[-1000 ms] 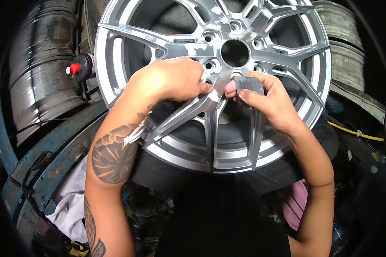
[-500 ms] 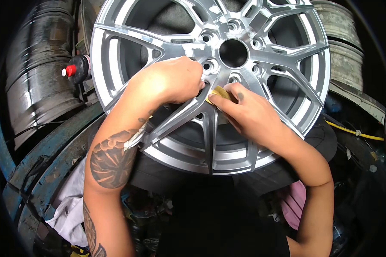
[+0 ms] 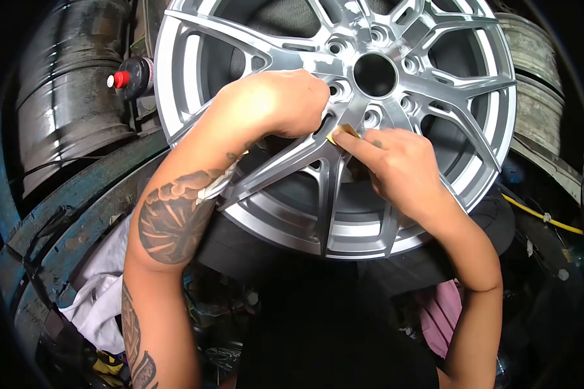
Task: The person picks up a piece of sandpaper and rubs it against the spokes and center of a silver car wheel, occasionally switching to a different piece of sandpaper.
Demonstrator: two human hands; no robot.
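Observation:
A silver multi-spoke wheel rim (image 3: 272, 170) lies face up, with whitish patches on some spokes near its round centre hole. My right hand (image 3: 402, 159) presses a small yellow pad or folded sheet (image 3: 345, 132) onto a spoke just below the lug holes, index finger stretched over it. On the spokes left of the centre rests my left hand (image 3: 285, 104), its fingers curled; what they hold, if anything, is hidden. A strip of whitish material (image 3: 215, 187) shows beside my left forearm.
At the left stand large metal drums (image 3: 71, 97) and a dark bottle with a red cap (image 3: 119, 80). More ribbed metal (image 3: 529, 84) is at the right, above a yellow cable (image 3: 542, 217). White cloth (image 3: 100, 311) and pink cloth (image 3: 440, 318) lie low.
The view has shifted, so the rim appears further right and slightly higher. My right hand's fingers have changed from a pinch around the yellow piece to an extended index finger pressing it.

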